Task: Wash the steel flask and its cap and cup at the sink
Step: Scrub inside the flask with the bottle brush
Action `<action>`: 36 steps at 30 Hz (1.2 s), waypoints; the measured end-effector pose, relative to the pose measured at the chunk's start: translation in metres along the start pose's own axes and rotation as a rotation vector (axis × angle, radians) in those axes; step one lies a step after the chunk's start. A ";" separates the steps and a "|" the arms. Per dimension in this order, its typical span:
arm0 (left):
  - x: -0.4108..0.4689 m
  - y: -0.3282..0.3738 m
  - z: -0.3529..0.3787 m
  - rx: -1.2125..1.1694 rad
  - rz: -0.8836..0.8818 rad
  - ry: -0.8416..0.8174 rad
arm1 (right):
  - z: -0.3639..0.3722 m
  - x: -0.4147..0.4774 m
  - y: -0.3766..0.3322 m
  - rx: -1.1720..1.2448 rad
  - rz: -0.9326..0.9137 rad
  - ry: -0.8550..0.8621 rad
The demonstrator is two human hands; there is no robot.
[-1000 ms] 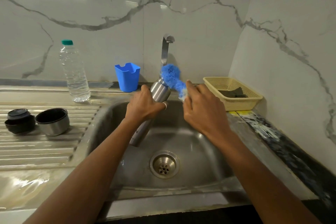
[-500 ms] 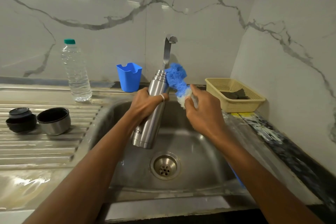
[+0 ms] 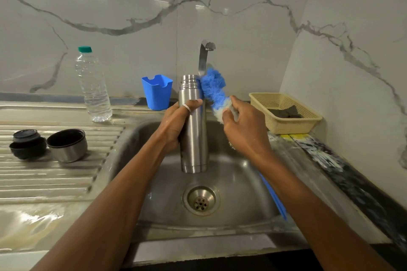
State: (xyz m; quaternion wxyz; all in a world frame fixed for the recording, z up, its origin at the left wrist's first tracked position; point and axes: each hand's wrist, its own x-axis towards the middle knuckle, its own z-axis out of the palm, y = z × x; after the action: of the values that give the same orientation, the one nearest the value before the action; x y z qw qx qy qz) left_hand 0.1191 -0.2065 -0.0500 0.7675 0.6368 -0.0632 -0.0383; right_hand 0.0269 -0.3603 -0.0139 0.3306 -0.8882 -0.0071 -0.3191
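Head view, over the sink point(image 3: 242, 182). Flask point(image 3: 193, 130) held upright above the basin, open mouth up, base hanging clear above the drain point(image 3: 201, 200). Its neck sits in front of the tap point(image 3: 203, 55).

Left hand point(image 3: 176, 123): fingers wrapped round the flask's upper body, thumb across the front, ring on one finger. Firm grip as far as I can read it.

Right hand point(image 3: 244, 130): fingers curled round the brush point(image 3: 212, 86) just below its bristle head. Blue bristles press against the right side of the flask's neck, outside the mouth. The blue handle point(image 3: 273, 198) runs down under the right forearm, over the basin.

Drainboard point(image 3: 44, 171), left of the sink: steel cup point(image 3: 67, 145) lying tilted, dark inside facing me. Black cap point(image 3: 27, 144) just beside it, further left. I cannot tell whether the two touch.

Along the back ledge: clear bottle point(image 3: 93, 86) with a green top, standing upright; blue holder point(image 3: 157, 91) behind the left hand. On the counter at right, a cream basket point(image 3: 286, 125) with a dark pad point(image 3: 286, 113) inside.

I cannot tell whether water is running from the tap.
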 end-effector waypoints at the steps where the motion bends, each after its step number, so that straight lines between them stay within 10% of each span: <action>1: 0.000 -0.001 0.000 -0.028 -0.007 0.006 | 0.002 -0.002 -0.001 -0.020 -0.033 0.004; 36: -0.007 0.003 0.017 -0.137 -0.023 -0.042 | 0.003 -0.005 0.012 -0.197 -0.171 0.005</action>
State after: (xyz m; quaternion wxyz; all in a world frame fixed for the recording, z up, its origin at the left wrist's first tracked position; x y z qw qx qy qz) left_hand 0.1098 -0.2213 -0.0448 0.8073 0.5825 -0.0691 -0.0645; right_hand 0.0271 -0.3668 -0.0254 0.2135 -0.9117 -0.0505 -0.3474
